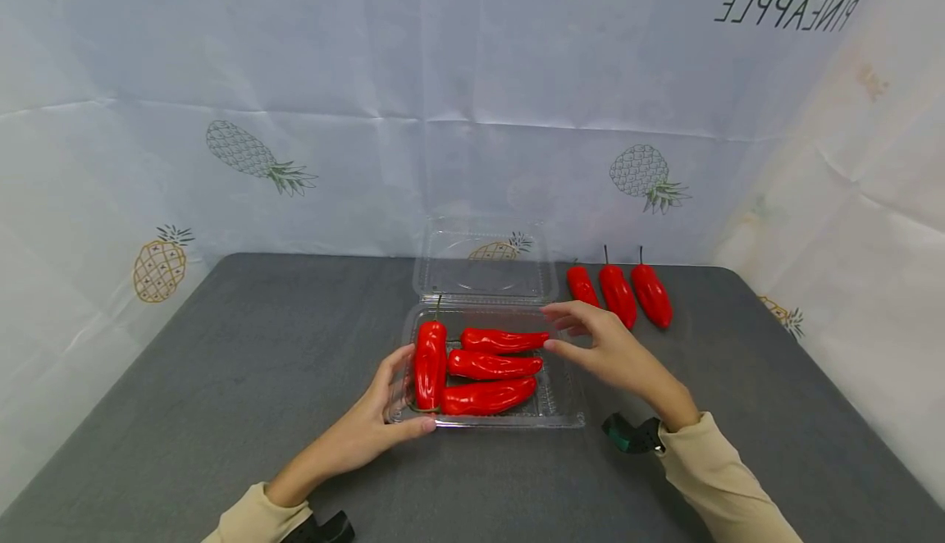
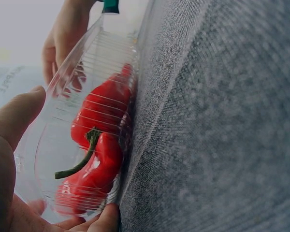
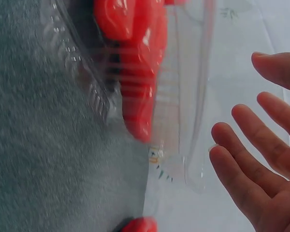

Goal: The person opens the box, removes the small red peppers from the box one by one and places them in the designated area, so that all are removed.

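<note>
A clear plastic clamshell box [image 1: 568,403] stands on the table with its lid [image 1: 483,268] raised at the back. Inside, one red pepper [image 1: 431,362] lies lengthwise along the left side, and three others, such as the middle red pepper [image 1: 493,365], lie crosswise. My left hand [image 1: 380,416] grips the box's near left corner, thumb at the front rim and fingers around the left side. Above the box's right part hovers my right hand [image 1: 609,350], fingers spread and holding nothing. In the right wrist view its fingers [image 3: 251,176] are apart from the box wall.
Three more red peppers, among them the rightmost pepper [image 1: 651,295], lie behind my right hand at the table's back edge. The grey table [image 1: 244,362] meets a white cloth [image 1: 472,67] printed with pineapples.
</note>
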Demonstrator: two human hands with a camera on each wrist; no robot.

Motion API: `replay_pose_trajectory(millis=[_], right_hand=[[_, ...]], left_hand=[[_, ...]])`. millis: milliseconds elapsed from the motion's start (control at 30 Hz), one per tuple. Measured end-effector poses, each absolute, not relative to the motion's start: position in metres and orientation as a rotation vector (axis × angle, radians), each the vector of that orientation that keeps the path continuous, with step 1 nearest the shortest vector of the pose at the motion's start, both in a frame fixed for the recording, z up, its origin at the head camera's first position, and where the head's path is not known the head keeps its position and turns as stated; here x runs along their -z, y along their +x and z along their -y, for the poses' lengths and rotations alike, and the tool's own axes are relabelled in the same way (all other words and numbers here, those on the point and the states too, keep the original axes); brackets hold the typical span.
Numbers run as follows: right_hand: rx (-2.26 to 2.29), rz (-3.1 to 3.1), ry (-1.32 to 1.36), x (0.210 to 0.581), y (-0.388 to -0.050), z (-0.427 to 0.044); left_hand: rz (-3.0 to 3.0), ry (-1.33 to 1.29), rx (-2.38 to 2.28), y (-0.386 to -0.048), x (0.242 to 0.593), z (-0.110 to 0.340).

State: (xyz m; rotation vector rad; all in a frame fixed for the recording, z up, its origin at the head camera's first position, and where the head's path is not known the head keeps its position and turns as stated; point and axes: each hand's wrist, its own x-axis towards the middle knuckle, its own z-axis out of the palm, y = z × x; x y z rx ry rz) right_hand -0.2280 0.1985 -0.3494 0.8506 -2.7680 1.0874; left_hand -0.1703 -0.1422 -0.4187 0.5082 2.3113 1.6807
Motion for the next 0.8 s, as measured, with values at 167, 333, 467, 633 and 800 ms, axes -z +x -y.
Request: replay_pose_trajectory(millis=[167,333,467,633,800], right_hand=[[-1.113,2.779,0.893,0.352,-0.225,-0.189],[-1.149,2.782,0.956,0.356,-0.223,-0.181],[-1.138,2.791,1.008,0.359,-0.221,-0.174],[-1.106,2.800,1.045,0.361,-0.218,-0.167],[-1.115,2.812,1.084,0.364,-0.215,-0.161]], left_hand=[[-2.308,0.500,-1.678,-0.170,0.418,0.142],[-2.309,0.492,-1.675,-0.170,0.418,0.142],[-2.306,0.487,-1.678,-0.170,0.418,0.142],[-2.301,0.497,-1.685,-0.170,0.418,0.142],[-2.309,0.501,-1.679,-0.170,0.418,0.142]])
